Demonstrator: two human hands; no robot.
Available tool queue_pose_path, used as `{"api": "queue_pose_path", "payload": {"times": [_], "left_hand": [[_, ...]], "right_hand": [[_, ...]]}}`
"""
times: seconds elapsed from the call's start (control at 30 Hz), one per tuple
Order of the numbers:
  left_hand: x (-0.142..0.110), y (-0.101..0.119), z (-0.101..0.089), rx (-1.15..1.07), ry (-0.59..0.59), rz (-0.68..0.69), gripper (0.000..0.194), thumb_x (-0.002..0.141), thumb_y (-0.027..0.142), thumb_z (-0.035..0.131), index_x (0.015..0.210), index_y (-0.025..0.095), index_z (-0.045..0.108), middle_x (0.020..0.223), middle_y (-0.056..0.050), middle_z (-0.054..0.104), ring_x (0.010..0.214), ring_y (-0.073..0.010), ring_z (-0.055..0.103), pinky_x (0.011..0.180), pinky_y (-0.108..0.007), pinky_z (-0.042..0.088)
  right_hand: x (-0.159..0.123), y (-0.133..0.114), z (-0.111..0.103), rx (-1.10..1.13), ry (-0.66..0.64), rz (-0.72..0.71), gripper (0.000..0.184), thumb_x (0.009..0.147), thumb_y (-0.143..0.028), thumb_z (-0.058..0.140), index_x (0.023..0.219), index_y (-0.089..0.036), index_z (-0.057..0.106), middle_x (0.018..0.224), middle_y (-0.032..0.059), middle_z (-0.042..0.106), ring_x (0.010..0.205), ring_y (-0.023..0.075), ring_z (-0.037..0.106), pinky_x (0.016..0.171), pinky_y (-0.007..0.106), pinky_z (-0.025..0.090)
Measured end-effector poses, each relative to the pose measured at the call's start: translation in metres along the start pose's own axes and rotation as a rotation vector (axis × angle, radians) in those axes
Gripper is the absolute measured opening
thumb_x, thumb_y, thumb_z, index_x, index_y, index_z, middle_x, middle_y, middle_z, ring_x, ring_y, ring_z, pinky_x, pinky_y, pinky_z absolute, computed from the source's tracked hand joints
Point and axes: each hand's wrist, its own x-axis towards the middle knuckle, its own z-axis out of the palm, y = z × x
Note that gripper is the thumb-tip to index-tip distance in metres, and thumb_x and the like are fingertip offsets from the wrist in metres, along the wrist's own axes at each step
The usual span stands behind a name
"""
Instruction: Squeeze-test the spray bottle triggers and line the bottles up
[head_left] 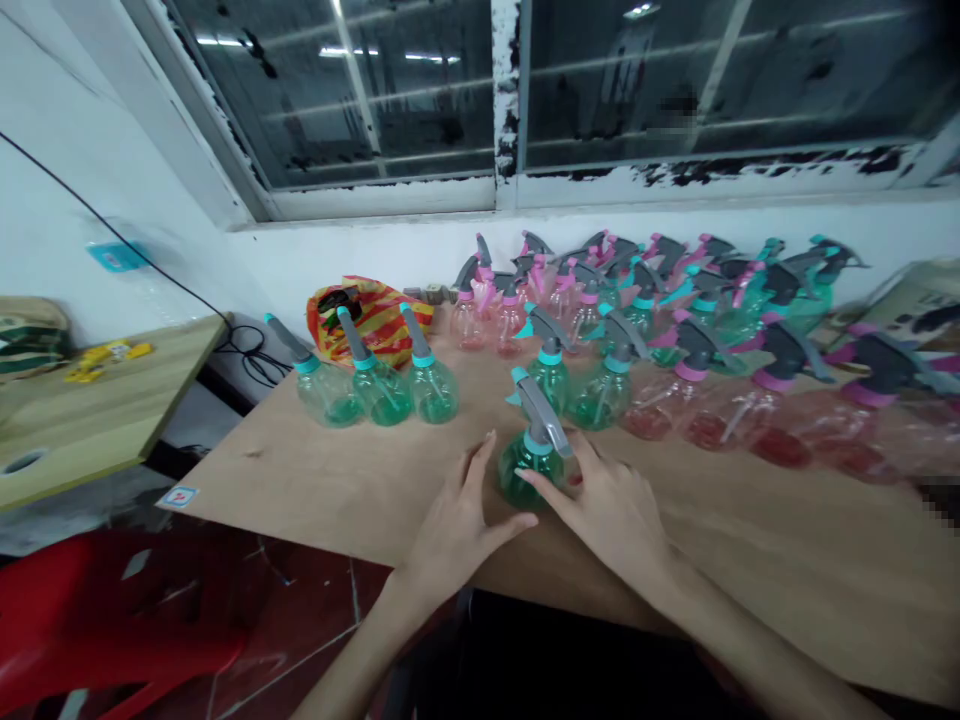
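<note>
A green spray bottle (516, 478) with a grey trigger head and teal collar stands upright near the table's front edge, directly in front of me. My right hand (621, 512) grips its right side, thumb across the front and fingers partly hidden behind. To the left of that bottle, my left hand (456, 522) is open, thumb and fingers spread towards it and holding nothing. Just behind stand two more green spray bottles (549, 378), (600, 395). Three green spray bottles (435, 388) form a row farther left.
Several pink spray bottles (709, 420) line the table's right side, with more pink and green ones behind along the wall. A red-and-yellow bag (386, 320) lies at the back left. A red chair (97, 620) and a side table (112, 410) stand left.
</note>
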Motion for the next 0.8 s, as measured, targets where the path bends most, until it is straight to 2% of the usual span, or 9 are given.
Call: {"api": "queue_pose_path", "payload": {"times": [0.07, 0.17, 0.33, 0.43, 0.57, 0.7, 0.8], "left_hand": [[-0.001, 0.012, 0.007, -0.030, -0.048, 0.021, 0.087, 0.083, 0.054, 0.067, 0.151, 0.028, 0.019, 0.151, -0.015, 0.040, 0.138, -0.0331, 0.041, 0.106, -0.055, 0.042], [-0.002, 0.028, 0.020, -0.083, -0.109, 0.080, 0.083, 0.084, 0.051, 0.068, 0.150, 0.028, 0.024, 0.150, -0.014, 0.043, 0.138, -0.0321, 0.042, 0.107, -0.054, 0.042], [-0.002, 0.050, 0.045, -0.141, -0.164, 0.099, 0.075, 0.088, 0.047, 0.065, 0.148, 0.024, 0.028, 0.147, -0.014, 0.046, 0.137, -0.0304, 0.043, 0.107, -0.050, 0.042], [-0.002, 0.064, 0.057, -0.147, -0.172, 0.115, 0.075, 0.087, 0.048, 0.066, 0.147, 0.021, 0.030, 0.146, -0.016, 0.046, 0.135, -0.0308, 0.045, 0.106, -0.049, 0.043], [-0.002, 0.086, 0.064, -0.141, -0.241, 0.122, 0.067, 0.087, 0.047, 0.066, 0.142, 0.020, 0.038, 0.135, -0.016, 0.056, 0.122, -0.0315, 0.058, 0.096, -0.046, 0.052], [-0.002, 0.100, 0.068, -0.113, -0.291, 0.118, 0.069, 0.086, 0.047, 0.067, 0.144, 0.023, 0.037, 0.134, -0.016, 0.058, 0.121, -0.0341, 0.059, 0.092, -0.048, 0.054], [-0.002, 0.101, 0.072, -0.088, -0.285, 0.117, 0.074, 0.086, 0.049, 0.066, 0.147, 0.025, 0.032, 0.137, -0.016, 0.056, 0.124, -0.0355, 0.056, 0.092, -0.051, 0.054]], "right_hand": [[-0.015, 0.008, -0.012, 0.016, 0.023, 0.010, 0.047, 0.085, -0.063, 0.057, 0.105, -0.021, 0.061, 0.073, 0.0050, 0.071, 0.064, 0.0300, 0.072, 0.047, 0.033, 0.045], [-0.033, 0.021, -0.027, 0.048, 0.072, -0.008, 0.046, 0.085, -0.063, 0.056, 0.099, -0.019, 0.061, 0.083, 0.0096, 0.072, 0.077, 0.0311, 0.071, 0.056, 0.037, 0.051], [-0.046, 0.041, -0.043, 0.192, 0.031, -0.031, 0.047, 0.084, -0.061, 0.059, 0.098, -0.017, 0.061, 0.093, 0.0122, 0.070, 0.092, 0.0316, 0.065, 0.078, 0.047, 0.054], [-0.043, 0.052, -0.051, 0.362, 0.025, 0.029, 0.054, 0.079, -0.061, 0.066, 0.111, -0.018, 0.058, 0.107, 0.0120, 0.068, 0.103, 0.0311, 0.063, 0.088, 0.049, 0.051], [-0.036, 0.061, -0.062, 0.552, 0.095, 0.074, 0.066, 0.076, -0.055, 0.071, 0.129, -0.023, 0.049, 0.128, 0.0124, 0.062, 0.118, 0.0304, 0.060, 0.098, 0.050, 0.047], [-0.034, 0.061, -0.068, 0.709, 0.095, 0.082, 0.049, 0.078, -0.046, 0.072, 0.120, -0.024, 0.058, 0.117, 0.0084, 0.069, 0.108, 0.0266, 0.066, 0.094, 0.044, 0.051], [-0.035, 0.060, -0.066, 0.789, 0.110, 0.112, 0.034, 0.083, -0.040, 0.069, 0.113, -0.024, 0.063, 0.115, 0.0079, 0.070, 0.109, 0.0257, 0.066, 0.092, 0.041, 0.053]]}}
